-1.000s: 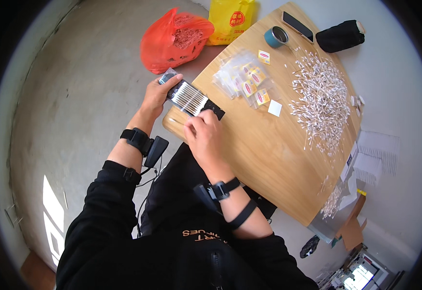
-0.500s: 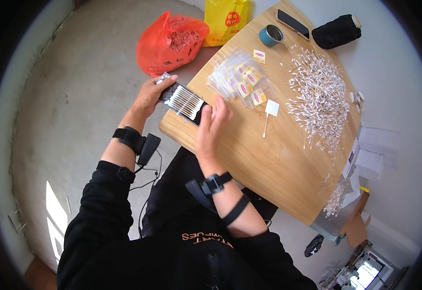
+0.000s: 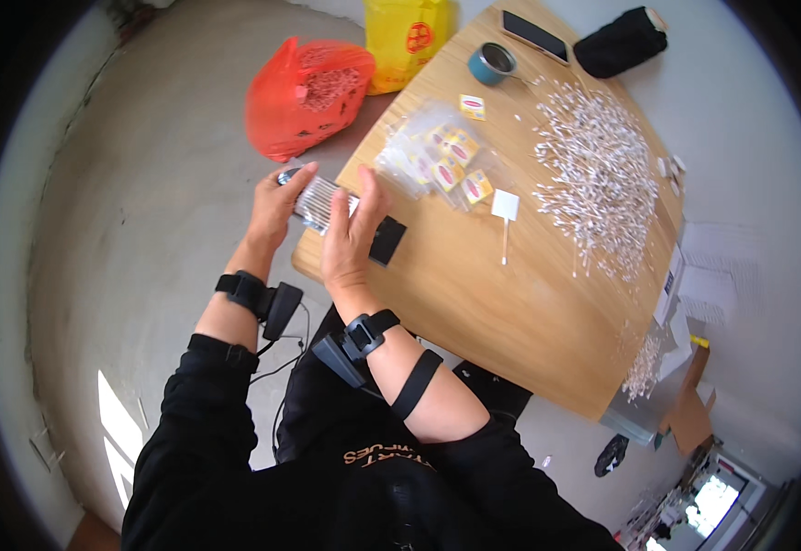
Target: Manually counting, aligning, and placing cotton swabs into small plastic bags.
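Observation:
My left hand [image 3: 274, 209] grips one end of a clear packet of cotton swabs [image 3: 316, 204], thumb on top, past the table's left corner. Inside the packet the white swabs lie side by side in a row. My right hand [image 3: 352, 234] is at the packet's other end, thumb and fingers stretched apart around it; whether they press on it cannot be made out. Partly behind the right hand, a black card [image 3: 388, 241] lies on the wooden table [image 3: 455, 294].
Clear bags with yellow labels [image 3: 446, 165], a white square with one swab [image 3: 505, 204], a big heap of loose swabs [image 3: 598, 174], a teal cup [image 3: 492, 63], a phone [image 3: 534, 37] and a black pouch [image 3: 621, 42] are on the table. Red [image 3: 272, 110] and yellow bags [image 3: 391, 46] stand beyond.
Both hands and the packet have moved left, the right hand closer to the left. The black card, earlier behind the swabs between my hands, now lies apart from the packet on the table.

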{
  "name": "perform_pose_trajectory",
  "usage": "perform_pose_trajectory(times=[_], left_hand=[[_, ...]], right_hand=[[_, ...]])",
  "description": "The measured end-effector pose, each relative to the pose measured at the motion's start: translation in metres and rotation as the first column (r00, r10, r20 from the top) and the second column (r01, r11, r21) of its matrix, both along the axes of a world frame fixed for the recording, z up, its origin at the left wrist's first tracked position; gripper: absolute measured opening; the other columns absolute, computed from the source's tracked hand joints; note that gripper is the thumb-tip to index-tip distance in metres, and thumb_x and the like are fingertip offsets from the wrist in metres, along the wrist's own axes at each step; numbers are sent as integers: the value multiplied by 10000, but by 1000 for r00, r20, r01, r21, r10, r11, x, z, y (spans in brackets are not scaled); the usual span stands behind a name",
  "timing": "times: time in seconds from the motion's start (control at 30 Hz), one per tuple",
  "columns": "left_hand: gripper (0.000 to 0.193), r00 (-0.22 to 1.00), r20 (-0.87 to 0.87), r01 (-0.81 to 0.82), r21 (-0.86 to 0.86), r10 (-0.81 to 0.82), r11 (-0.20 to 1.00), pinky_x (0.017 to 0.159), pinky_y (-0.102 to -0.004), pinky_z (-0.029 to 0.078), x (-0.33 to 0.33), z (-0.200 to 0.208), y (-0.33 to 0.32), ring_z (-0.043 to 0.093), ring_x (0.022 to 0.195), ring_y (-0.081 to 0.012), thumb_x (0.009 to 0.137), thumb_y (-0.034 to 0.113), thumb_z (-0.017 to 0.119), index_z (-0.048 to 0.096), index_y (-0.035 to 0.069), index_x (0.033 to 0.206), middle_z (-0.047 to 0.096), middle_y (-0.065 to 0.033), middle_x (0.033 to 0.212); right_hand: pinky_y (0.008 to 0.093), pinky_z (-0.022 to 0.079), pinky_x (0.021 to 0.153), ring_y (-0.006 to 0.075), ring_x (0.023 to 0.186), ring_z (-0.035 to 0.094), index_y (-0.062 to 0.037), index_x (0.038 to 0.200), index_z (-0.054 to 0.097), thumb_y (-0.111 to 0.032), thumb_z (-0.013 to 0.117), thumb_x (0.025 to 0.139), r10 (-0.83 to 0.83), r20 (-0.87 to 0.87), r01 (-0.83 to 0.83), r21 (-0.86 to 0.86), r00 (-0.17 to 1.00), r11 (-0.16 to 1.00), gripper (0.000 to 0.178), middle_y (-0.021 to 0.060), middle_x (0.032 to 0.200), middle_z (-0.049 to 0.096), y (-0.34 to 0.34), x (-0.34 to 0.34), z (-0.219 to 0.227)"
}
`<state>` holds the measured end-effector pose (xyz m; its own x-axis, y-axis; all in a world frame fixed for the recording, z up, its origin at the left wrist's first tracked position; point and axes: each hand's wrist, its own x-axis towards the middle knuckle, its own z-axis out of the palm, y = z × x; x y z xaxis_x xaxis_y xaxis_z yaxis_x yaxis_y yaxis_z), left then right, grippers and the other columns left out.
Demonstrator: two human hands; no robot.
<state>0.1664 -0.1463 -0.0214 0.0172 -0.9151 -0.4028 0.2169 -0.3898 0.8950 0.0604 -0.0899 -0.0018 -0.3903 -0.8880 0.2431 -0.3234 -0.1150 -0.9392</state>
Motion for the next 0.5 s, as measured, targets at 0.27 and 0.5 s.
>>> perform_pose_trajectory(times=[0.27, 0.5], left_hand=[[398, 999, 8, -45, 28, 44, 999, 620, -206, 418, 11, 6, 1, 542, 668, -50, 935, 447, 585, 669, 58, 914, 617, 31, 761], [478, 998, 8, -68, 31, 68, 997, 778, -243, 460, 42, -20, 16, 568, 856, -82, 940, 502, 538, 629, 52, 1074, 619, 0, 958]], right_hand=[[403, 427, 868, 281, 1001, 494, -27, 1232, 510, -154, 705, 783, -281, -420, 347, 88, 863, 934, 506, 146, 1105, 506, -5, -189, 23], [395, 454, 931, 305, 1092, 532, -47, 1191, 578, -329, 800, 693, 130, -418, 218, 685, 899, 695, 614, 144, 1213, 522, -12, -252, 26]])
